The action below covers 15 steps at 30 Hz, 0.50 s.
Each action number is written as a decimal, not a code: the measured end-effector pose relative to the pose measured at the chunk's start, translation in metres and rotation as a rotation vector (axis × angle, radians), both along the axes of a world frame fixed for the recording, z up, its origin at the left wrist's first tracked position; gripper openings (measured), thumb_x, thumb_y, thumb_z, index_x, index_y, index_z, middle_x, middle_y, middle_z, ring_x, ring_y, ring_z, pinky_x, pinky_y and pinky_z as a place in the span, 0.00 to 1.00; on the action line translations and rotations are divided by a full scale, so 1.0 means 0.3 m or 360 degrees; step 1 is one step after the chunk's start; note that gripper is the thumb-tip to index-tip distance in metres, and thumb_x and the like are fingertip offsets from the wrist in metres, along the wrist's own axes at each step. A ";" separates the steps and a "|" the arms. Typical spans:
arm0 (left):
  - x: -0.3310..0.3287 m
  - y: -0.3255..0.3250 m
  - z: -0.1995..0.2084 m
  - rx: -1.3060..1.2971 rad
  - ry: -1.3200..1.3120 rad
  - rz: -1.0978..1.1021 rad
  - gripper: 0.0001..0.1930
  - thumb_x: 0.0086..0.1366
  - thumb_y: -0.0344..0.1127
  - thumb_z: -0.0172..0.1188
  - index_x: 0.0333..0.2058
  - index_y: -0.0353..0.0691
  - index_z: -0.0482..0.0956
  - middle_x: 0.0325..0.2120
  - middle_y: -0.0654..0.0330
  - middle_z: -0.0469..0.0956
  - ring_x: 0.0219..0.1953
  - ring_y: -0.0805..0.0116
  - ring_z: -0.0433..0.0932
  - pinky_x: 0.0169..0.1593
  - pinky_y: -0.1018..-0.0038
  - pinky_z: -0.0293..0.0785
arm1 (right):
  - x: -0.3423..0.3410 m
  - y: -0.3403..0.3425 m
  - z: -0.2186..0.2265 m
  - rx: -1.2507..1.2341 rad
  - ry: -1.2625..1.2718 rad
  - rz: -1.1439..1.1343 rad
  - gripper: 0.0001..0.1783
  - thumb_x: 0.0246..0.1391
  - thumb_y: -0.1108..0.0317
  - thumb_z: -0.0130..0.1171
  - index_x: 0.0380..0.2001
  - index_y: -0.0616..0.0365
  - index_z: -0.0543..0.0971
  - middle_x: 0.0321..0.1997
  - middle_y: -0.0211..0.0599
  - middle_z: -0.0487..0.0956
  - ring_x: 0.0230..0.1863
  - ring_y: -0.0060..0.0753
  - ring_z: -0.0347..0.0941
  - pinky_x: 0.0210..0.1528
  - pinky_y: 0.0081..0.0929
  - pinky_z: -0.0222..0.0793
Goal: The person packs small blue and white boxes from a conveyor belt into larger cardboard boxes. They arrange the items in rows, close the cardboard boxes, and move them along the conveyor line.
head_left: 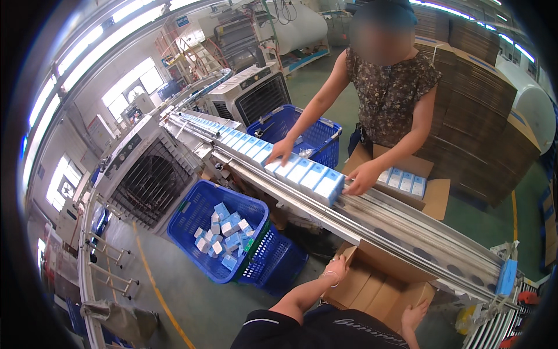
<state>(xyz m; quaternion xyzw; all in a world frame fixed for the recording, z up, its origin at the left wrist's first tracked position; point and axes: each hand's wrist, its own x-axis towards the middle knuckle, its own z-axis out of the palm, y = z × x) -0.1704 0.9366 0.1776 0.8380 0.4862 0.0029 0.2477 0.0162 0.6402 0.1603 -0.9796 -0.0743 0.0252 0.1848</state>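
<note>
Beside the conveyor [407,234], I see the left hand [337,267] gripping the open carton [367,286] by one edge, the right hand [413,317] against its opposite side, closure unclear, presumably steadying it

Packing factory: long conveyor [407,237], open carton [372,289], stacked cardboard [478,116], air cooler [152,183].
</note>
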 end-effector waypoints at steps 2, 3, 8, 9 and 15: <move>0.000 -0.002 -0.003 -0.0005 -0.0005 0.0014 0.23 0.57 0.41 0.54 0.48 0.38 0.63 0.44 0.46 0.70 0.45 0.46 0.72 0.48 0.58 0.71 | -0.007 0.008 0.025 -0.0002 0.0022 -0.0017 0.42 0.39 0.69 0.59 0.60 0.61 0.55 0.62 0.53 0.59 0.61 0.54 0.56 0.61 0.43 0.52; -0.002 -0.003 0.005 -0.0011 -0.0013 0.0024 0.23 0.56 0.41 0.54 0.48 0.38 0.63 0.44 0.46 0.70 0.45 0.47 0.72 0.48 0.58 0.71 | -0.009 0.009 0.034 -0.0006 0.0037 -0.0019 0.42 0.39 0.69 0.59 0.60 0.61 0.55 0.62 0.53 0.59 0.61 0.54 0.56 0.61 0.43 0.52; -0.014 -0.002 -0.015 0.0013 -0.0052 0.0040 0.23 0.56 0.42 0.55 0.48 0.38 0.64 0.43 0.46 0.70 0.45 0.46 0.72 0.48 0.59 0.70 | -0.009 -0.005 -0.002 -0.0028 0.0036 0.0000 0.42 0.41 0.70 0.60 0.60 0.55 0.55 0.64 0.49 0.56 0.63 0.51 0.54 0.60 0.45 0.54; -0.016 -0.002 -0.018 0.0017 -0.0050 0.0040 0.23 0.56 0.42 0.55 0.48 0.38 0.64 0.43 0.46 0.70 0.44 0.46 0.72 0.48 0.59 0.70 | -0.011 -0.006 -0.002 -0.0022 0.0044 0.0006 0.42 0.41 0.70 0.60 0.60 0.56 0.55 0.64 0.49 0.56 0.63 0.51 0.54 0.60 0.45 0.54; 0.005 0.004 0.010 0.0044 0.0025 0.0018 0.23 0.55 0.42 0.56 0.47 0.39 0.64 0.44 0.46 0.70 0.45 0.47 0.72 0.47 0.58 0.72 | -0.009 -0.035 0.018 -0.0045 0.0007 0.0188 0.42 0.41 0.69 0.61 0.60 0.62 0.54 0.62 0.53 0.58 0.61 0.53 0.55 0.61 0.43 0.53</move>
